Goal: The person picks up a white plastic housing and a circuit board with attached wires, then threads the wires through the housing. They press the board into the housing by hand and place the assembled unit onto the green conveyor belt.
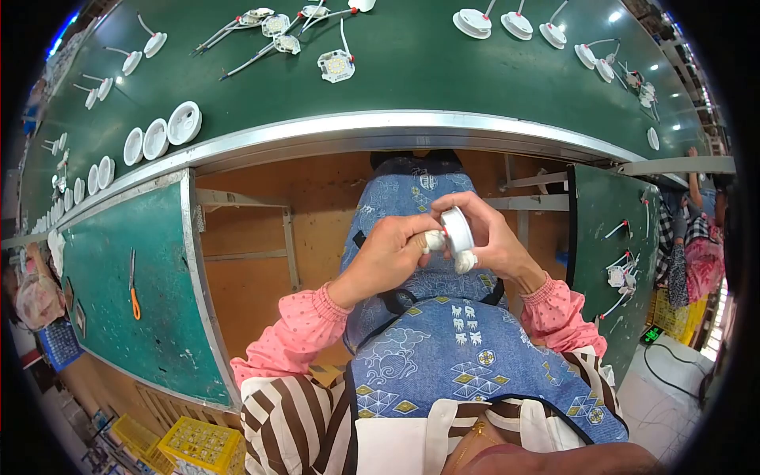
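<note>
Above my lap, my right hand [497, 241] is closed round a white round lamp housing [458, 228], held on edge with its rim turned to the right. My left hand [389, 252] pinches close against the housing's left side, its thumb in a white finger cover [434, 241]. A small red spot shows there between the fingers. What the left fingertips grip is hidden. Another white finger cover [465, 261] is on my right thumb.
Across the green bench [412, 87] lie LED boards with wires [336, 66], white lamps with cables [473, 23] and a row of open housings [184, 123]. Scissors [134, 293] lie on the left side table. More wired boards [622, 274] sit on the right one. Other people are at both sides.
</note>
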### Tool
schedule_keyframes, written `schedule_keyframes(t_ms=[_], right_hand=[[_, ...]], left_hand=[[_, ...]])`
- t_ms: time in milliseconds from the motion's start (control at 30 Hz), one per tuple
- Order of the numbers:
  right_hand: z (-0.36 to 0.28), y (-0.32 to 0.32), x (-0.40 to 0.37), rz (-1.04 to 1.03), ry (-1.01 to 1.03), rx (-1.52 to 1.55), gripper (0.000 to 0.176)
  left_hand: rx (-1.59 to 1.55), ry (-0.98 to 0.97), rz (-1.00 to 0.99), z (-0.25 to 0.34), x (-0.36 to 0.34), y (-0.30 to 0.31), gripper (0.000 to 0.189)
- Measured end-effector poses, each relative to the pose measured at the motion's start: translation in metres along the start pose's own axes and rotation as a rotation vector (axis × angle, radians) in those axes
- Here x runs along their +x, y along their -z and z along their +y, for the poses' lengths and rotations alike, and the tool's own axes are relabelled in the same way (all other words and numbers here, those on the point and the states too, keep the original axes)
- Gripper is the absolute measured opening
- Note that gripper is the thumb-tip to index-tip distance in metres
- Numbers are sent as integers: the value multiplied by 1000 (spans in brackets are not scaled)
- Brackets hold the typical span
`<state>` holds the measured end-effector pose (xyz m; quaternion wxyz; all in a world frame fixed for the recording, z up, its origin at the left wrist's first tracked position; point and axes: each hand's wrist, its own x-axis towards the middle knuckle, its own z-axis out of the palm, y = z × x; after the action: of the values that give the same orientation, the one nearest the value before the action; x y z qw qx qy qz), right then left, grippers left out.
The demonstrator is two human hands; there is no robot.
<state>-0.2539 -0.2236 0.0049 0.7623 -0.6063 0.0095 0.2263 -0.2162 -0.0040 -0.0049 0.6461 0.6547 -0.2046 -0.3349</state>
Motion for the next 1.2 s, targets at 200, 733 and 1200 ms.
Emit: schedule_keyframes(t_ms=[200,733,1200], right_hand=[[-20,-17,8,27,430,-913,81],[-13,-24,3,356,395,-682,38],[-6,-43,16,443,366,-699,19]], left_hand=[[430,-349,254,-10,-4,20,36],[-322,-158,394,-11,-8,-30,44],[-268,-71,580,-14,1,-34,22]])
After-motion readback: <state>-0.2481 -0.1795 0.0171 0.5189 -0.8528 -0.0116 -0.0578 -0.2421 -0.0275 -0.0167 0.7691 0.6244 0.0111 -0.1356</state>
